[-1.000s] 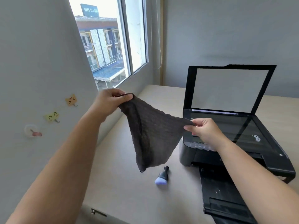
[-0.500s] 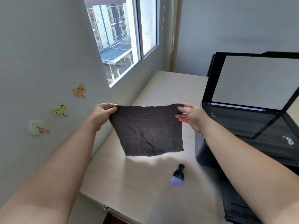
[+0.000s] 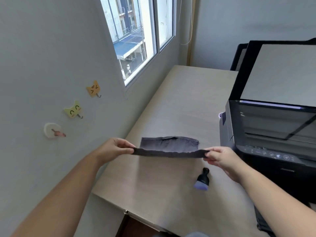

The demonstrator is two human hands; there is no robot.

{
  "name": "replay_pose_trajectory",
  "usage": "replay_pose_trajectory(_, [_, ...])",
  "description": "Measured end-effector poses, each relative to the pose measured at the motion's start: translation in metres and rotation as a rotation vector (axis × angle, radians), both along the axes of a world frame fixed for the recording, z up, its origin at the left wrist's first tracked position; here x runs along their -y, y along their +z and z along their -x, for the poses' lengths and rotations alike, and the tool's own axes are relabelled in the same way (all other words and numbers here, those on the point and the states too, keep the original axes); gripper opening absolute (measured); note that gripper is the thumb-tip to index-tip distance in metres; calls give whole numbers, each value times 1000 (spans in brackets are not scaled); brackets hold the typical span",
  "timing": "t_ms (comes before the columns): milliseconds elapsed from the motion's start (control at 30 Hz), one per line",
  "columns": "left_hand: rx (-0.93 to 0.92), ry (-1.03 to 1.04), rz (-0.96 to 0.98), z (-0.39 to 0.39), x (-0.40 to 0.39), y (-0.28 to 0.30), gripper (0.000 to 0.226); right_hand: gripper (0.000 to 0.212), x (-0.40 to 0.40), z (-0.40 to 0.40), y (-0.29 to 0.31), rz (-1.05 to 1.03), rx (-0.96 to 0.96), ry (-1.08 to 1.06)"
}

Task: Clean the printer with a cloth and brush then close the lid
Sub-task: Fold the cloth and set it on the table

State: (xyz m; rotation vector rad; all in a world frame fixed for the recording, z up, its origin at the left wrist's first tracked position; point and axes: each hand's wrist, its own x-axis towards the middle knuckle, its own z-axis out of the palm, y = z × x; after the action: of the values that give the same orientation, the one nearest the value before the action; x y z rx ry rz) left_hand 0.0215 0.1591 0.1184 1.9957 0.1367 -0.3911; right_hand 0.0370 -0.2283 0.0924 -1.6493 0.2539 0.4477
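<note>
A dark grey cloth (image 3: 169, 147) is stretched between my hands low over the table, its far part lying on the tabletop. My left hand (image 3: 114, 147) pinches its left corner and my right hand (image 3: 220, 157) pinches its right corner. A small black brush with pale purple bristles (image 3: 202, 180) lies on the table just below my right hand. The black printer (image 3: 266, 134) stands at the right with its scanner lid (image 3: 280, 74) raised upright, showing the glass.
The light wooden table (image 3: 179, 103) runs along a grey wall with a window (image 3: 140, 36). Cat-shaped wall hooks (image 3: 93, 88) hang at the left. The table's near edge (image 3: 136, 214) is close to me. The printer's paper tray (image 3: 263, 221) juts out at the lower right.
The cloth, held up hanging between my hands, has come down and its far part is laid flat on the table. My view has turned left, away from the printer.
</note>
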Motion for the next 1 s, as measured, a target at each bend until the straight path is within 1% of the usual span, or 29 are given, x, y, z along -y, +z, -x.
replay_pose_trajectory(67, [-76,-41,-21,9,-3,-24,14,15,0,17,-20,27,-67,8])
replay_pose_trajectory(133, [-106,-62,-30,10,-2,-38,15,13,-1,24,-32,62,-100,-17])
replay_pose_trajectory(233, [-116,-55,-27,-1,2,-50,17,12,-8,15,-40,143,-94,-87])
replay_pose_trajectory(300, [-107,-44,-57,-11,4,-58,17,13,-13,2,-43,187,-66,-141])
replay_pose_trajectory(433, [-50,-16,-204,-33,8,-77,20,13,-23,-27,-52,240,-73,-195])
replay_pose_trajectory(533, [6,36,-317,-47,11,-89,19,11,-30,-50,-63,356,-56,-228])
replay_pose_trajectory(633, [65,52,-420,-57,14,-94,18,8,-34,-70,-74,424,-43,-231])
replay_pose_trajectory(767, [57,67,-457,-66,14,-107,18,21,-42,-74,-73,529,14,-199])
replay_pose_trajectory(833, [50,24,-555,-70,14,-114,14,30,-44,-66,-69,588,89,-192])
replay_pose_trajectory(867, [64,-33,-666,-73,16,-119,26,30,-47,-59,-69,604,126,-205])
replay_pose_trajectory(900, [68,-101,-787,-73,20,-121,40,25,-52,-47,-69,592,142,-213])
replay_pose_trajectory(933, [87,-147,-873,-75,27,-119,48,18,-59,-35,-70,568,134,-212])
replay_pose_trajectory(967, [112,-182,-907,-78,36,-118,52,13,-68,-20,-72,530,89,-196])
replay_pose_trajectory(1000, [127,-218,-908,-82,46,-115,53,14,-79,-5,-74,464,8,-165])
